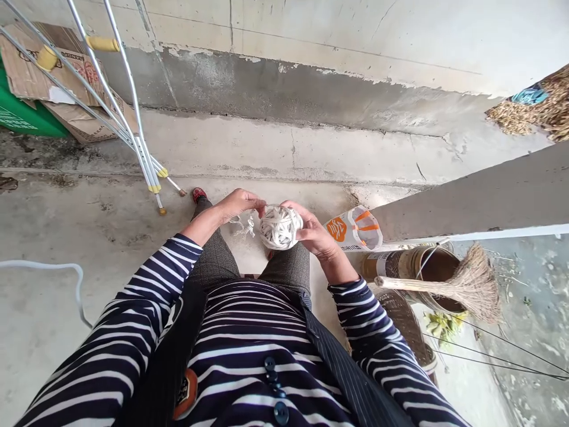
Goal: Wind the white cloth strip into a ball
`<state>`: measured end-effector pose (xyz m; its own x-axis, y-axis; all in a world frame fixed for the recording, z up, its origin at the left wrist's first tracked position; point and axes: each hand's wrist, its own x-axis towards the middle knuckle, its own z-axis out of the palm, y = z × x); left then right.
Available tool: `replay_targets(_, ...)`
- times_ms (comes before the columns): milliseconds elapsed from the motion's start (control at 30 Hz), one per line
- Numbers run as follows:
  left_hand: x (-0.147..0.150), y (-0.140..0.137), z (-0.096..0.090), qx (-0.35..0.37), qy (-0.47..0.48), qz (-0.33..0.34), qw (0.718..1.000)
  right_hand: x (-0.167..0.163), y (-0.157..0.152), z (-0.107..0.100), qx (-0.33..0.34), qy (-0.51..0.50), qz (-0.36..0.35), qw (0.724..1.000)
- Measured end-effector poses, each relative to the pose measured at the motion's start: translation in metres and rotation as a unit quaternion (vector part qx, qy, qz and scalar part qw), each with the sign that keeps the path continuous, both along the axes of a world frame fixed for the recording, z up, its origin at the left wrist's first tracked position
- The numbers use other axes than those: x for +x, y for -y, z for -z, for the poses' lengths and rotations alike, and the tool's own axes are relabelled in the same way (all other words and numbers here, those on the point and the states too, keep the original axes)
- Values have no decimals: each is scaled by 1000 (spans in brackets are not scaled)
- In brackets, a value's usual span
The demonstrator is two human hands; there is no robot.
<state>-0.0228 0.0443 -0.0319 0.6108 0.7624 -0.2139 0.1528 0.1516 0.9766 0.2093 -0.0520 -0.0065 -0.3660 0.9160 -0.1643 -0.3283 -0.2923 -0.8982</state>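
Note:
A ball of white yarn [281, 228] is held up in front of my knees. My right hand [315, 232] grips it from the right side, thumb low and fingers over the top. At the ball's upper left, my left hand [240, 204] has thumb and fingertips pinched together, apparently on a strand of the yarn. Below that hand, a frayed loose tail of white strands [243, 225] hangs over the floor.
Silver crutches [137, 139] lean at the left near cardboard boxes [66, 77]. On the right are a white and orange bag [355, 230], a straw broom [471, 287] across a bucket [409, 264], and a concrete post [466, 196]. A white hose [66, 267] lies left.

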Motion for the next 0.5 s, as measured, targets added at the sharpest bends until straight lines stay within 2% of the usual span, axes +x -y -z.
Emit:
replay_targets(100, -1, 4, 3, 20, -20, 15, 999, 3, -2, -4, -9, -64, 67, 996)
replay_targets(167, -1, 5, 6, 52, -69, 15, 996, 7, -2, -13, 2, -87, 99, 991)
replay_targets(300, -3, 0, 16, 135, -174, -36, 975, 16, 2, -44, 30, -84, 157, 984)
replay_targets(400, -5, -13, 25, 181, -197, -51, 962, 23, 7, -69, 47, -63, 210, 974)
replay_targets(500, -10, -27, 31, 196, -215, -58, 955, 32, 21, -85, 56, -43, 255, 964)
